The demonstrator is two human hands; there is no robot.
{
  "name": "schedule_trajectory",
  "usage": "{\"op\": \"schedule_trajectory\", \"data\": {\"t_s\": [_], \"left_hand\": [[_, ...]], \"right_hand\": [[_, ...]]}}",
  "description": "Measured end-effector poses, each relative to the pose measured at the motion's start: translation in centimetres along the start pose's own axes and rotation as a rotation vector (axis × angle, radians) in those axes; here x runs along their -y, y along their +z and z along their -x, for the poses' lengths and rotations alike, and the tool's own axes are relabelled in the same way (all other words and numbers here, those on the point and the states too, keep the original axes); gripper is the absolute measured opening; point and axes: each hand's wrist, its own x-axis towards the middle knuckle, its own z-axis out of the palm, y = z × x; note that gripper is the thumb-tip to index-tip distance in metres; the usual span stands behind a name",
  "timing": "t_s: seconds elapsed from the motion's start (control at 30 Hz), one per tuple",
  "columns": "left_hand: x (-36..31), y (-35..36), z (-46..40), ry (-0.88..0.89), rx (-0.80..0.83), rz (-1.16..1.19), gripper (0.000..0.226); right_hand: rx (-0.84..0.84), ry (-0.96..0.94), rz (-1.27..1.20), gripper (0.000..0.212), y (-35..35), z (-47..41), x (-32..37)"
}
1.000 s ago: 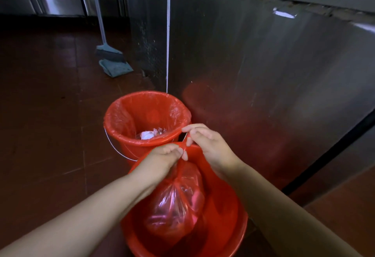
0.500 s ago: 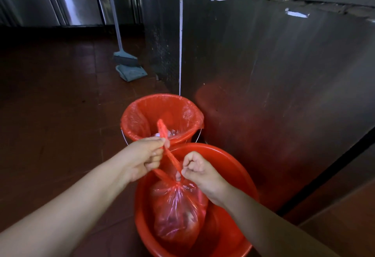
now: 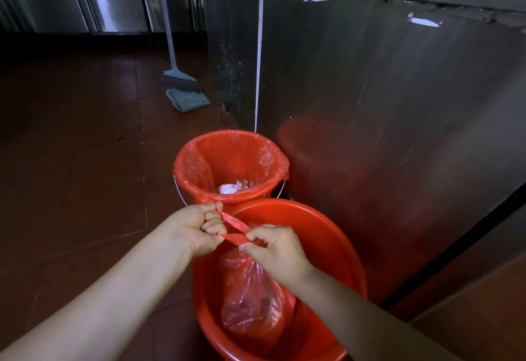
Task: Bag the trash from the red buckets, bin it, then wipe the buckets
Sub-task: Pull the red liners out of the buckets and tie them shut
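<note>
Bag neck gripped by both hands over near bucket.
Left hand [image 3: 196, 229] and right hand [image 3: 277, 249] pinch twisted ends of red trash bag [image 3: 253, 301] inside near red bucket [image 3: 336, 246]; lined far bucket [image 3: 199, 161] touching behind it.

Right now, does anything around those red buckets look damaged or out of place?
Yes: the top edge of the grey steel counter panel looks torn and ragged, with a pale scrap stuck on it. No spill shows around the red plastic buckets.

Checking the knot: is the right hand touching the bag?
Touching. The head view shows the right hand pinching the twisted neck of the bag.
</note>
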Motion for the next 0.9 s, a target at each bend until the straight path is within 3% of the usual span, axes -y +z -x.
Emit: {"op": "schedule_trajectory", "data": {"t_s": [0.1,0.23,0.4,0.5,0.57,0.63,0.7,0.77,0.83,0.9], "left_hand": [[0.4,-1.4,-0.2,0.008,-0.015,-0.095,0.028],[1.9,-2.8,-0.5,0.145,0.060,-0.242,0.029],[3.5,-3.5,0.5,0.113,0.282,-0.209,0.034],[4.2,-4.2,0.2,0.097,0.219,-0.309,0.033],[4.2,-4.3,-0.2,0.130,0.131,-0.361,0.020],[3.9,-4.7,-1.0,0.423,0.009,-0.711,0.007],[3.5,-4.7,-1.9,0.866,-0.051,-1.318,0.041],[3.7,-3.6,-2.1,1.061,0.121,-1.607,0.043],[4.5,-2.6,-2.3,1.026,0.324,-1.542,0.024],[5.0,-2.1,-2.5,0.973,0.385,-1.382,0.025]], "right_hand": [[0.057,0.220,-0.353,0.019,-0.7,0.3,0.3],[-0.043,0.469,-0.790,0.018,-1.6,0.1,0.4],[-0.122,0.706,-0.908,0.012,-1.7,-0.2,0.7],[-0.057,0.696,-0.835,0.016,-1.9,0.0,1.1],[-0.015,0.674,-0.817,0.018,-2.4,0.1,1.2],[0.025,0.646,-0.814,0.020,-3.1,0.2,1.2],[0.064,0.607,-0.770,0.021,-3.6,0.1,1.2],[0.091,0.530,-0.729,0.028,-3.8,0.1,1.3],[0.100,0.448,-0.710,0.039,-4.0,0.2,1.3],[0.068,0.375,-0.716,0.043,-4.1,0.3,1.2]]}}
